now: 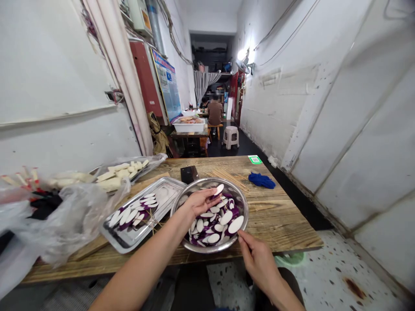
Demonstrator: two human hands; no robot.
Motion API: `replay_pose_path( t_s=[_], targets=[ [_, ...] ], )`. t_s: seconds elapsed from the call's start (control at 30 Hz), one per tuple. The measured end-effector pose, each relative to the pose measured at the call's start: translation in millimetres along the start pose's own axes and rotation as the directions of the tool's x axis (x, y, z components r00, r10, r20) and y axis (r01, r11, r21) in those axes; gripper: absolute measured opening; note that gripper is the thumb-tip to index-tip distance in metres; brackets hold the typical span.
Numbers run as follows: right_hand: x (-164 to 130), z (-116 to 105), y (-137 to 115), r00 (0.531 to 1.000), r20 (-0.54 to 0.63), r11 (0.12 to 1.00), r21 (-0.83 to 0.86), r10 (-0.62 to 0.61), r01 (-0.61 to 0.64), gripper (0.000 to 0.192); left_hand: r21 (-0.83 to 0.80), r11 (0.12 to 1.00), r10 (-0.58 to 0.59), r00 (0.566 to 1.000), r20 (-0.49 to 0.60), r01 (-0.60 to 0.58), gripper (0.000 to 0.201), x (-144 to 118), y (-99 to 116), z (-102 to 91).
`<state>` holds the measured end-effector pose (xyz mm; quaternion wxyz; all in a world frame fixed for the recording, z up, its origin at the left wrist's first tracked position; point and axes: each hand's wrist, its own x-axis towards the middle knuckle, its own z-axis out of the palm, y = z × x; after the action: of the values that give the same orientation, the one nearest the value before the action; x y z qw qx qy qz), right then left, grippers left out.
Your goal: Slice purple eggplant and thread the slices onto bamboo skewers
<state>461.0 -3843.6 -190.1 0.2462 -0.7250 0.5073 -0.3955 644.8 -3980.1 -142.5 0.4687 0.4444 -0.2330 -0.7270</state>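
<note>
Purple-skinned, white-fleshed eggplant slices [213,238] fill a round steel bowl [243,190] in front of me. Over the bowl, my left hand [203,202] holds one eggplant slice [219,189] at its fingertips. My right hand [257,259] is closed in a pinch at the bowl's near right rim, on what looks like the end of a bamboo skewer [225,204]. Oval slices [236,224] lie along the skewer, which is mostly hidden. Left of the bowl, a metal tray [167,192] carries skewered eggplant slices [132,215].
Loose bamboo skewers [227,175], a blue cloth [261,180] and a dark box [189,174] lie behind the bowl. Plastic bags [81,220] and pale cut pieces [121,172] crowd the left. Beyond the table are a stool [231,137] and a seated person [214,113].
</note>
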Motion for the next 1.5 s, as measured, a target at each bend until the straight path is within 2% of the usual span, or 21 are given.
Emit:
replay_pose_path(
  t_s=[0.27, 0.43, 0.63, 0.73, 0.97, 1.37, 1.5],
  targets=[
    [-1.8, 0.8, 0.8, 1.0, -0.007, 1.0, 0.003, 0.004, -0.004, 0.037, 0.067, 0.998, 0.016, 0.999, 0.045, -0.019, 0.009, -1.9, -4.4, -0.2],
    [-1.0, -3.8, -1.6, 1.0, 0.006, 1.0, -0.019, 0.002, -0.002, 0.038, 0.071, 0.997, 0.035, 0.999, 0.037, -0.037, 0.008, -5.2, -4.2, 1.4],
    [-0.7, -11.2, -5.0, 1.0, 0.017, 0.999, 0.035, -0.011, 0.011, 0.037, 0.114, 0.987, 0.109, 0.993, 0.032, -0.112, 0.009, -8.3, -7.2, 5.2],
    [-0.7, -12.8, -5.2, 1.0, 0.016, 1.0, 0.028, -0.002, 0.001, 0.037, 0.134, 0.987, 0.079, 0.996, 0.048, -0.085, 0.008, -10.5, -9.2, 7.5],
    [0.3, -10.7, -2.3, 1.0, -0.01, 1.0, -0.006, -0.007, 0.007, 0.038, 0.073, 0.997, 0.003, 0.999, 0.037, -0.006, 0.006, -14.5, -10.8, 9.3],
    [1.4, -3.1, 3.2, 0.999, -0.033, 1.0, -0.002, -0.024, 0.024, 0.038, 0.101, 0.995, -0.007, 0.999, 0.039, 0.003, 0.009, -18.8, -12.2, 11.5],
    [7.0, 1.2, 4.8, 0.998, -0.059, 0.999, -0.041, -0.034, 0.032, 0.039, 0.151, 0.988, -0.019, 0.999, 0.048, 0.011, 0.011, -22.1, -19.4, 15.2]
  ],
)
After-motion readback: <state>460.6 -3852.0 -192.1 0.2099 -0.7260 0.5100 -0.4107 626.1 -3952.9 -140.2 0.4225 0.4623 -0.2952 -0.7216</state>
